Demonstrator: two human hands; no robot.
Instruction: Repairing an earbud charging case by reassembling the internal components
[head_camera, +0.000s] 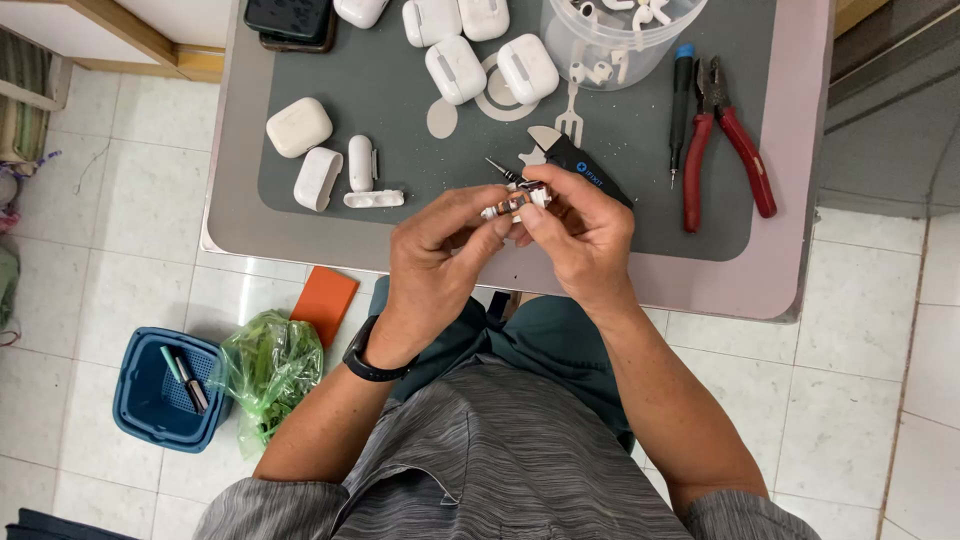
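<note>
Both hands meet over the near edge of the grey mat (400, 215), which lies on the pinkish tabletop (800, 200). Left hand (437, 255), black watch on the wrist, has thumb and fingertips pinched on one end of a small white-and-brown earbud part with exposed innards (512, 203). Right hand (580, 235) pinches the other end, fingers curled in tight. Part sits between the two sets of fingertips, held just above the mat's near edge.

Just behind the right hand: black-handled cutting tool with a metal head (570, 155), partly hidden by the fingers. Near the mat's right edge: red-handled pliers (725, 140), beside them a black screwdriver with a blue cap (680, 105). Far edge: clear plastic tub of white earbud pieces (620, 35), several closed white earbud cases (455, 70). Left part of the mat: one closed white case (298, 127) and a taken-apart white case shell (340, 175).

On the floor left of the person: blue plastic basket (160, 395), green plastic bag (265, 370), orange flat piece (325, 300).
</note>
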